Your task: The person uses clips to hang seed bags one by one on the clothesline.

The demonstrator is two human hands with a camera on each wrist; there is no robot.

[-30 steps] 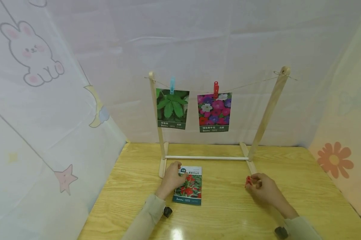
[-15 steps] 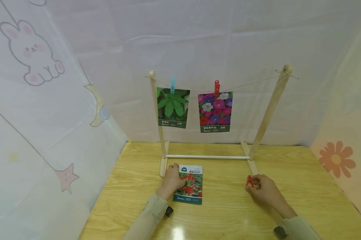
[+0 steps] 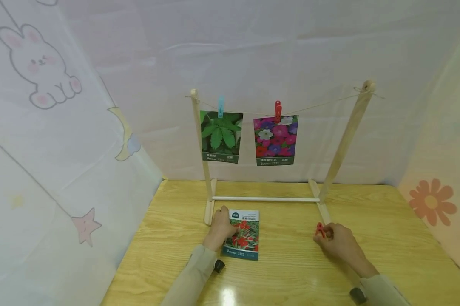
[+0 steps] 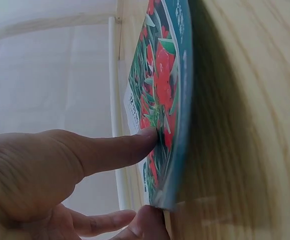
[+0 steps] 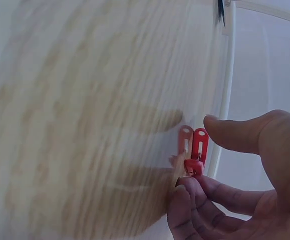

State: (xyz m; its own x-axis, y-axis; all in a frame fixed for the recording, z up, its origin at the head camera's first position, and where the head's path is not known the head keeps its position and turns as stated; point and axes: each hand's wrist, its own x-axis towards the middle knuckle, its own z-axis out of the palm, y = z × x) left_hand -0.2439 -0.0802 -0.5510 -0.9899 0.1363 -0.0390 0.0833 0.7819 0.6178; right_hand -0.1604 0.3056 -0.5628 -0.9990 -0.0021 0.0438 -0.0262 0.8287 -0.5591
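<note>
From my station I take the wooden rack as my mark. The left hand is in front of the rack, just beside its left foot, and grips the red-flower packet by the left edge; the left wrist view shows me the thumb laid on the printed face and other fingers down at the edge. That packet is on the table in front of the rack's crossbar, nearer the left foot than the right, its white title band toward the rack and its dark teal band away; I cannot tell how far its edge is raised. The right hand is just in front of the rack's right foot, pinching a small red clip between thumb and curled fingers; I see the clip mirrored in the glossy wood but cannot tell whether it touches it. A thin string runs between the tops of the rack's posts. Near the rack's left post a blue clip pins a green-leaf packet to it, and about the rack's middle a second red clip pins a pink-and-purple packet. Behind the rack I see a pale cloth wall, and well left of it a printed rabbit.
</note>
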